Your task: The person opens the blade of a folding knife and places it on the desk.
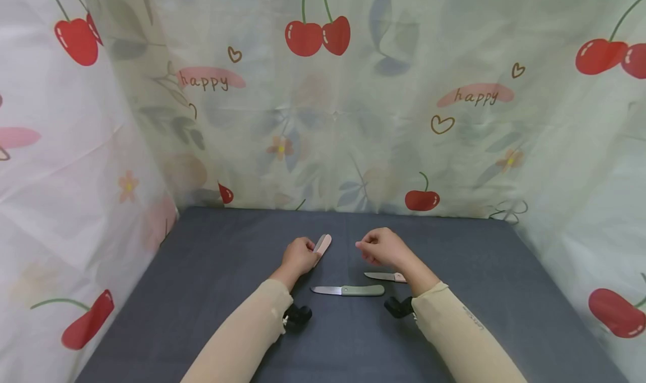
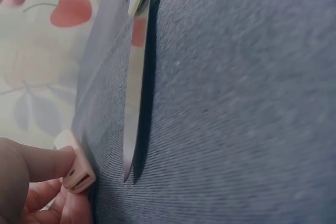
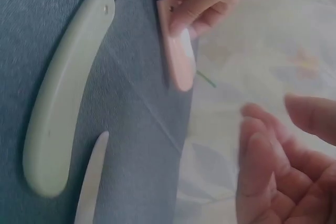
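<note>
My left hand pinches a pink folding knife between thumb and fingers, close over the dark cloth. In the right wrist view a pale strip shows along the side of the pink handle, and the blade lies folded against it. Nothing is in my right hand, raised to the right with loosely bent fingers; its thumb stands apart from them in the right wrist view. Nearer to me lies a green-handled knife, its blade out and pointing left. Another knife lies blade out, its pinkish handle partly hidden under my right wrist.
A dark grey cloth covers the table. Curtains printed with cherries rise behind it and on both sides. Black wrist-worn devices hang below both sleeves, close to the green-handled knife.
</note>
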Demonstrator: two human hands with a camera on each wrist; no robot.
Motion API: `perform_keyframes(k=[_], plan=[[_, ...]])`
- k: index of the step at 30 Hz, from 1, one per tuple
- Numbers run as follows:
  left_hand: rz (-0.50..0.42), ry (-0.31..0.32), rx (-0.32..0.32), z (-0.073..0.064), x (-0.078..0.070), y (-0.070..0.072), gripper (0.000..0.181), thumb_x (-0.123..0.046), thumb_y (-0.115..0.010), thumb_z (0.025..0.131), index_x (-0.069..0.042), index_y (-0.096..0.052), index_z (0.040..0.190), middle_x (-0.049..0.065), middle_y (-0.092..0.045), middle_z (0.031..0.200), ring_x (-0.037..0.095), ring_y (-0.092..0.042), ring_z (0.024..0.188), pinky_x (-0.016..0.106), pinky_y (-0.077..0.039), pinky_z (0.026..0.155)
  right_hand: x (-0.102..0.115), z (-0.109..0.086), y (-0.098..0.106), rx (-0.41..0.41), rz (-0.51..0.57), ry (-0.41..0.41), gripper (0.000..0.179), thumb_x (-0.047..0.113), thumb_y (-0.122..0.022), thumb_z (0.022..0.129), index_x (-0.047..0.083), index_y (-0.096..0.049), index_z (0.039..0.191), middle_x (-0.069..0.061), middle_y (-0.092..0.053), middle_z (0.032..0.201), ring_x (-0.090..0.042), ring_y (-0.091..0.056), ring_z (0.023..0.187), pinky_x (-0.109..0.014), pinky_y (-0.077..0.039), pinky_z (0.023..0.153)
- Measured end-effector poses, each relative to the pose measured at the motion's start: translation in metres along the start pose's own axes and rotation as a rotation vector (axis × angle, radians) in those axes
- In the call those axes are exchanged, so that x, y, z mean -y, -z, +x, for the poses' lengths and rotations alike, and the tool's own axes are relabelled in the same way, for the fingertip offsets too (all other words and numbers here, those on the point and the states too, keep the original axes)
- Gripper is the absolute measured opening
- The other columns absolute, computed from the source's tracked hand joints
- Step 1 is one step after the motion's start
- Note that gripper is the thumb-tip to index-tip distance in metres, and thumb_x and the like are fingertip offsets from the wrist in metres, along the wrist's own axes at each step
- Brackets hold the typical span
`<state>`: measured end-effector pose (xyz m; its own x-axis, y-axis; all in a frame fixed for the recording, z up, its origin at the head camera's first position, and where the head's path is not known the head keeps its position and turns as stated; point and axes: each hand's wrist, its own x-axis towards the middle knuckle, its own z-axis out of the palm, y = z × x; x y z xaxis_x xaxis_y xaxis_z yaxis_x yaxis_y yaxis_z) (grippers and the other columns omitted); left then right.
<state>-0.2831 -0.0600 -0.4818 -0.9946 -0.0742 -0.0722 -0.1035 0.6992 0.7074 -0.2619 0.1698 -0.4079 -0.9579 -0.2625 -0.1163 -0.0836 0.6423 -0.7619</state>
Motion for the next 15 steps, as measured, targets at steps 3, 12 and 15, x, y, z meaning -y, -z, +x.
perform_keyframes(k=[3, 12, 15], plan=[[-0.052, -0.024, -0.013, -0.004, 0.003, -0.001, 0.017, -0.018, -0.077, 0.087, -0.006, -0.067, 0.094, 0.005, -0.064, 0.083, 0.021, -0.058, 0.075, 0.036, -0.049, 0.07, 0.003, 0.005, -0.007, -0.055, 0.044, 0.009, 0.019, 0.023, -0.066, 0.098, 0.005, -0.07, 0.093, -0.011, -0.069, 0.078, -0.02, -0.063, 0.066, -0.033, -0.053, 0.063], [-0.253, -0.095, -0.051, -0.018, 0.002, -0.009, 0.019, -0.015, -0.076, 0.089, -0.001, -0.068, 0.098, 0.006, -0.068, 0.082, 0.017, -0.062, 0.073, 0.03, -0.051, 0.064, 0.003, 0.017, -0.029, -0.211, 0.099, 0.033, 0.022, 0.025, -0.067, 0.098, 0.003, -0.07, 0.099, -0.013, -0.071, 0.085, -0.017, -0.065, 0.069, -0.033, -0.056, 0.067], [-0.332, -0.101, -0.063, -0.024, 0.0, -0.011, 0.019, -0.013, -0.076, 0.089, 0.001, -0.068, 0.098, 0.007, -0.069, 0.082, 0.016, -0.063, 0.072, 0.029, -0.052, 0.063, 0.001, 0.019, -0.037, -0.242, 0.113, 0.027, 0.024, 0.026, -0.067, 0.098, 0.003, -0.07, 0.104, -0.01, -0.071, 0.086, -0.017, -0.066, 0.071, -0.033, -0.057, 0.067]])
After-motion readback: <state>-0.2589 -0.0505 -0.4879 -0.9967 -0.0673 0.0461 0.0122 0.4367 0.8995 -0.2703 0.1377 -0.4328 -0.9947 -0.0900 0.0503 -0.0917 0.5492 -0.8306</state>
